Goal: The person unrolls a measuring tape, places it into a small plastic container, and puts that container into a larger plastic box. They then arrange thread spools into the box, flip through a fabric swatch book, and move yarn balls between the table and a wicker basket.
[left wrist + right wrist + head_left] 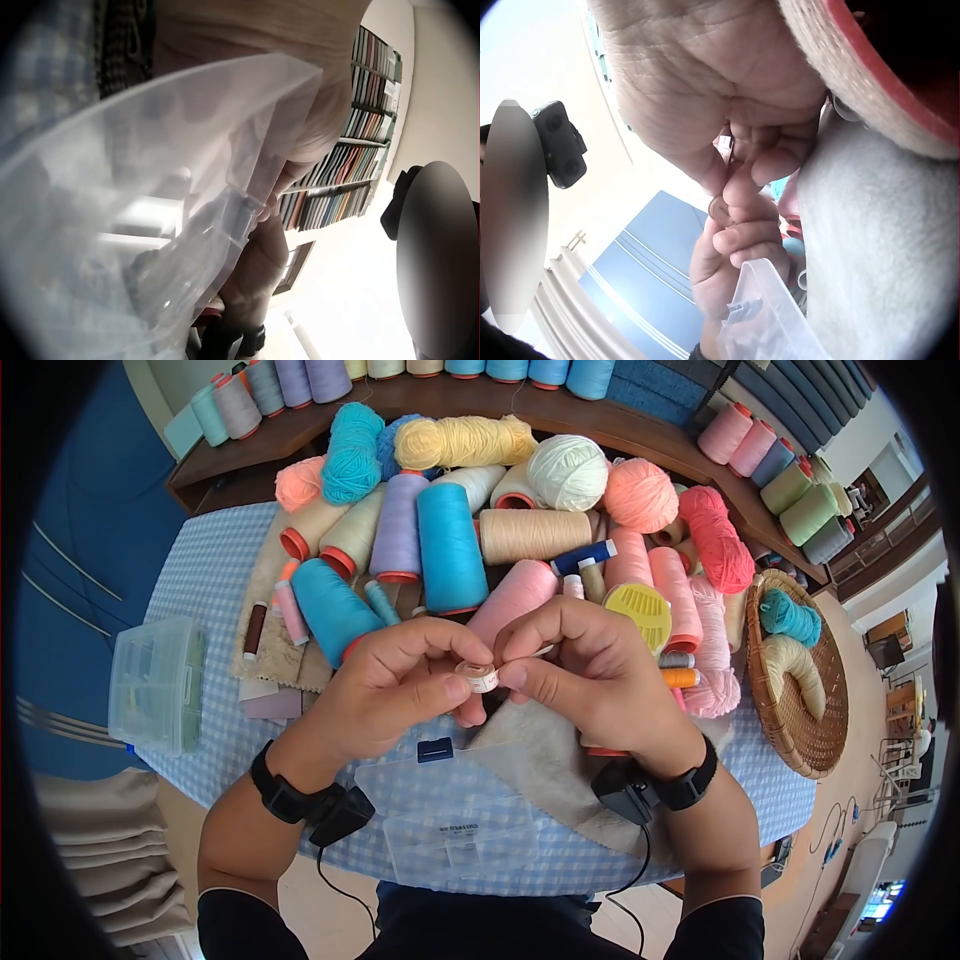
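A small coiled measuring tape [478, 677], white with printed marks on its side, is between the two hands over the table. My left hand [405, 670] pinches the coil between thumb and fingers. My right hand [592, 665] pinches the tape's end, with thumb and index finger right beside the coil. In the right wrist view the coil [720, 211] shows its spiral edge, and a pale tip pokes out within the right hand [712, 82]. Below the hands lies a clear plastic compartment box [400, 775], which covers much of the left wrist view.
Thread cones, such as a blue one [450, 545], and yarn balls [567, 472] crowd the table's far side. A yellow round case [638, 615] sits by the right hand. A wicker basket [835, 705] stands at right, a clear lidded box [155, 685] at left, grey plush fabric [560, 760] in front.
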`<move>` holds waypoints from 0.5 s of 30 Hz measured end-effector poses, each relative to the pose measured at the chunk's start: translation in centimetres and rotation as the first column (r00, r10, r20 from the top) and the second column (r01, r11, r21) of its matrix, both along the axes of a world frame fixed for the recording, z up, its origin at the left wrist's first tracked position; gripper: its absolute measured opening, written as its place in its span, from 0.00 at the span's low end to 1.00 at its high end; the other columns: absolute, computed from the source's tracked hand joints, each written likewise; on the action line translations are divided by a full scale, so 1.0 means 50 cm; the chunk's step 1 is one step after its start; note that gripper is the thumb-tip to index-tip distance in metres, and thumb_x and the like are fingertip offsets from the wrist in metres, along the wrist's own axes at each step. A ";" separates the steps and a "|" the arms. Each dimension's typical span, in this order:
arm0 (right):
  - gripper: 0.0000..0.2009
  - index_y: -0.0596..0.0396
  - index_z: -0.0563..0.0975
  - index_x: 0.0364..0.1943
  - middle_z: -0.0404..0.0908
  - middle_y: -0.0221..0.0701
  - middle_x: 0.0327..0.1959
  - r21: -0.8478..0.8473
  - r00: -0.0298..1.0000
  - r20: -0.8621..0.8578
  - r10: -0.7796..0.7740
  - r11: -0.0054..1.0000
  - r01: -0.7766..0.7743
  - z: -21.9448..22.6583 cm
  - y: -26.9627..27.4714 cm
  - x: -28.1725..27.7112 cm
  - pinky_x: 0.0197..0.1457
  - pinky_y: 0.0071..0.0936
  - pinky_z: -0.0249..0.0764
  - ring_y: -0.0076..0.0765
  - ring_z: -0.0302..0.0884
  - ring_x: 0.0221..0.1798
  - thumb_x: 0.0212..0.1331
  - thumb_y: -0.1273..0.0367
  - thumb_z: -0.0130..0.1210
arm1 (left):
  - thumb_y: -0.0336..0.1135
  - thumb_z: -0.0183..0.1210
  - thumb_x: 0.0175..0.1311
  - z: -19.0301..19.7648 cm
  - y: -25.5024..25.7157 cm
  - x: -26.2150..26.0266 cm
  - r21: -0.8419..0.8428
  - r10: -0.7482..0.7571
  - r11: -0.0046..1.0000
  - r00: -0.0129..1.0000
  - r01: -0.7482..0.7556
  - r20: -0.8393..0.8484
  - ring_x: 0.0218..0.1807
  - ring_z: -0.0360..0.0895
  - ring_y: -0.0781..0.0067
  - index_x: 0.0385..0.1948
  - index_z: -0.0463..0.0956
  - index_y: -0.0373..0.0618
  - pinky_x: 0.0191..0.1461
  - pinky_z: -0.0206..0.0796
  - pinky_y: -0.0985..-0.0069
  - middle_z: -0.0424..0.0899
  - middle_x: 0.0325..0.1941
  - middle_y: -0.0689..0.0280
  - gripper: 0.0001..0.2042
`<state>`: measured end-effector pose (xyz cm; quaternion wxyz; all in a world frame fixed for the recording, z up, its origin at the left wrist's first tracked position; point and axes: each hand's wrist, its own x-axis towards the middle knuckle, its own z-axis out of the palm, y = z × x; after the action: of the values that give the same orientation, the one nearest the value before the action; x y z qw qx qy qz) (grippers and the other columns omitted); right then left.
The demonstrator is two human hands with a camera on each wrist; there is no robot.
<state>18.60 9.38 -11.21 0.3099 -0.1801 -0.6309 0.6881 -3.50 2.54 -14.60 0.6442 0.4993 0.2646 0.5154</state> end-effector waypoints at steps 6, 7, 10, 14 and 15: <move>0.05 0.61 0.77 0.43 0.82 0.29 0.41 0.000 0.999 -0.004 0.039 0.999 -0.039 0.001 0.001 0.004 0.47 0.18 0.76 0.19 0.80 0.44 0.66 0.78 0.58 | 0.25 0.55 0.71 -0.003 0.002 -0.006 -0.004 -0.042 0.999 0.999 0.042 0.015 0.43 0.81 0.74 0.53 0.74 0.38 0.47 0.76 0.76 0.80 0.46 0.64 0.12; 0.05 0.61 0.77 0.43 0.82 0.29 0.41 0.003 0.999 -0.013 0.045 0.999 -0.045 -0.001 0.002 0.004 0.47 0.19 0.76 0.19 0.80 0.44 0.66 0.79 0.58 | 0.25 0.55 0.71 -0.003 0.002 -0.006 -0.003 -0.043 0.999 0.999 0.043 0.015 0.43 0.81 0.74 0.53 0.74 0.38 0.47 0.76 0.76 0.80 0.46 0.64 0.12; 0.05 0.60 0.77 0.43 0.82 0.28 0.41 -0.011 0.998 -0.032 0.049 0.999 -0.050 -0.002 0.000 0.002 0.47 0.18 0.76 0.17 0.79 0.44 0.65 0.79 0.59 | 0.25 0.55 0.70 -0.004 0.002 -0.007 0.011 -0.060 0.998 0.998 0.060 0.027 0.43 0.81 0.73 0.53 0.74 0.38 0.47 0.76 0.75 0.80 0.46 0.63 0.12; 0.05 0.59 0.77 0.42 0.82 0.27 0.41 0.010 0.998 -0.021 0.053 0.999 -0.053 -0.007 0.002 0.004 0.46 0.17 0.75 0.16 0.79 0.43 0.65 0.78 0.59 | 0.25 0.56 0.70 -0.004 0.001 -0.006 -0.006 -0.065 0.998 0.997 0.065 0.037 0.44 0.81 0.73 0.53 0.75 0.38 0.48 0.76 0.74 0.80 0.46 0.63 0.12; 0.05 0.59 0.77 0.42 0.82 0.26 0.41 0.025 0.999 -0.009 0.049 0.999 -0.049 -0.006 0.001 0.004 0.46 0.16 0.75 0.16 0.78 0.43 0.65 0.78 0.59 | 0.24 0.56 0.70 -0.004 0.001 -0.005 -0.007 -0.064 0.998 0.997 0.065 0.043 0.44 0.82 0.72 0.52 0.75 0.38 0.48 0.77 0.74 0.80 0.46 0.63 0.12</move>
<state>18.81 9.44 -11.53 0.2982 -0.1575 -0.6421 0.6885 -3.77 2.58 -14.81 0.6682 0.4937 0.2369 0.5037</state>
